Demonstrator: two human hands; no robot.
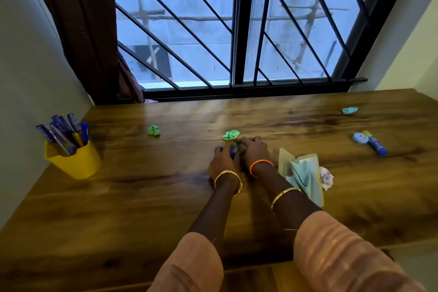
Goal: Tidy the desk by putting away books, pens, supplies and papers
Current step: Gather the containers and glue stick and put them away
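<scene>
1. Peach sleeves [350,253] fill the near edge at 6 o'clock, our forearms reaching out over the wooden desk [132,206].
2. Our left hand [222,161] and right hand [253,149] meet at the desk's centre, fingers curled around a small blue-green bundle [234,152]; it looks like crumpled paper, but the hands hide most of it.
3. Just beyond the knuckles, toward 12 o'clock, a green paper ball [230,134] lies touching or nearly touching the right hand; we cannot tell which.
4. Another green paper wad [154,130] sits apart toward 11 o'clock, with bare wood around it.
5. At 9 o'clock a yellow pen cup [74,160] holding blue pens [62,133] stands near the desk's left edge, close to the wall.
6. Just right of our right wrist, at 3 o'clock, loose folded papers [305,173] lie in a heap, partly hidden by the forearm, with a crumpled printed scrap [326,178] touching them.
7. Farther toward 2 o'clock a blue glue stick [375,146] lies flat beside a round blue item [359,138], too small to identify.
8. A pale blue paper wad [349,110] rests at 1 o'clock near the far edge, below the barred window [241,31].
9. Wide open wood stretches between the pen cup and our hands.
</scene>
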